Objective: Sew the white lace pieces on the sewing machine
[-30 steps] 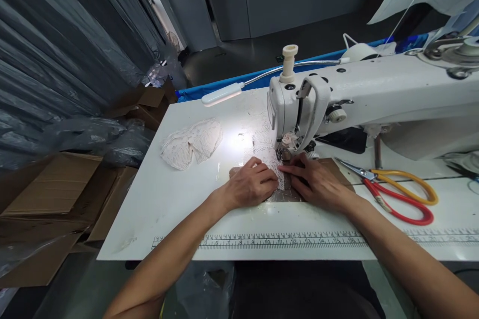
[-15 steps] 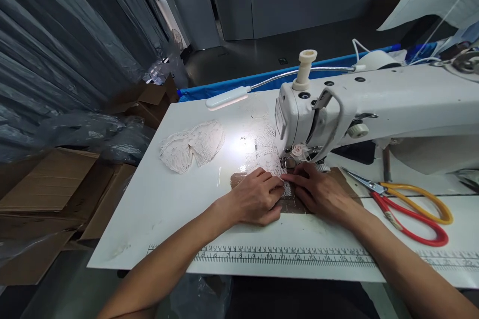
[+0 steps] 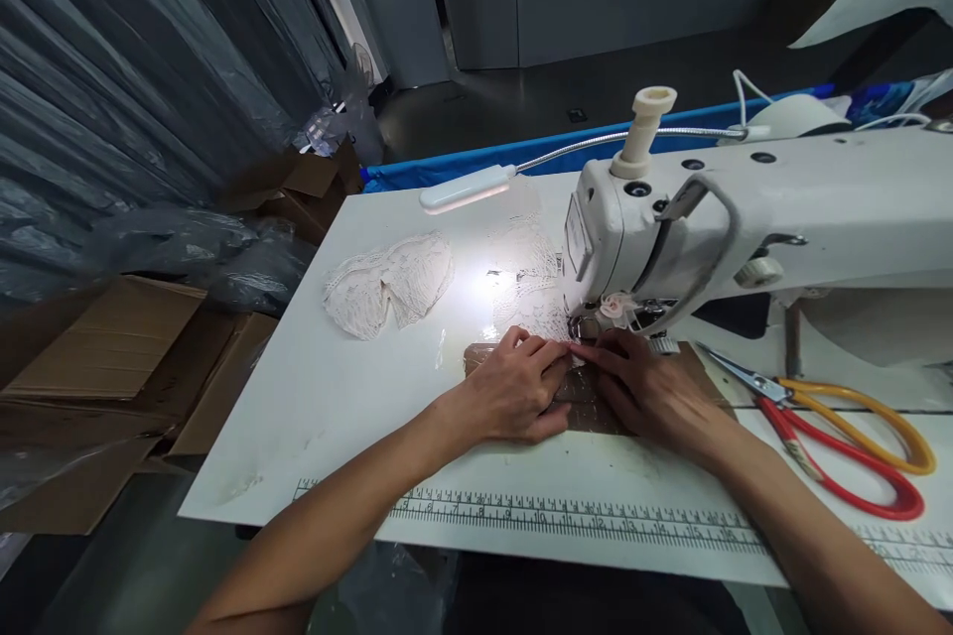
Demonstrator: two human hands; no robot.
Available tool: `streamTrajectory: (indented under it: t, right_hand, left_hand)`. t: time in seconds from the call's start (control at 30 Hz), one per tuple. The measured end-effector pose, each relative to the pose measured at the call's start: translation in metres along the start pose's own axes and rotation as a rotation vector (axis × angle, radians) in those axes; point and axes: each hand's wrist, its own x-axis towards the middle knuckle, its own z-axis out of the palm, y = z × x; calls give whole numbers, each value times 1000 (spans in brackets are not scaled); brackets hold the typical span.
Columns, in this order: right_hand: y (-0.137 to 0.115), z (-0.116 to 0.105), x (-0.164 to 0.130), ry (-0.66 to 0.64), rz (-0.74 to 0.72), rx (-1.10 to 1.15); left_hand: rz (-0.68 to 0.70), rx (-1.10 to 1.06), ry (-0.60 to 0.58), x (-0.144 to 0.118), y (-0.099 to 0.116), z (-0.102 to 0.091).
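Observation:
White lace fabric (image 3: pixel 530 306) lies under the head of a white sewing machine (image 3: pixel 670 218), with its near edge at the needle area. My left hand (image 3: pixel 517 387) has curled fingers gripping and pressing the lace from the left, just in front of the presser foot. From the other side, my right hand (image 3: pixel 647 385) holds the same edge, its index fingertip meeting the left fingers. The hands hide the held edge and the needle point. Beneath them is a brown plate (image 3: pixel 596 414) on the machine bed.
Another lace piece with two rounded halves (image 3: pixel 428 278) lies left on the white table (image 3: pixel 298 417). Scissors (image 3: pixel 841 432) with red and yellow handles rest at right. A printed ruler (image 3: pixel 536 519) runs along the front edge. A lamp (image 3: pixel 468 189) shines from behind; cardboard boxes (image 3: pixel 111 337) stand left.
The lace has slid away from me under the machine head, so less of it shows between my hands. Both hands keep hold close to the foot. The view has shifted slightly.

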Motion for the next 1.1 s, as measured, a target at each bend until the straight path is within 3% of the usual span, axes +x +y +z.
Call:
streamTrajectory:
  t: [0.43,0.67,0.9,1.1]
  right_hand:
    - [-5,0,0,18,-24,-90]
    - [-4,12,-2,15,58,-96]
    - [1,-2,-3,-3,123,83]
    - [24,-16,2,-97,276,343]
  left_hand:
    - [-24,-25,56,3,-8,4]
    - [-54,-43,39,6,-11,1]
    - [-104,-25,14,9,-11,-1]
    - [-133,-11,-5,10,-10,0]
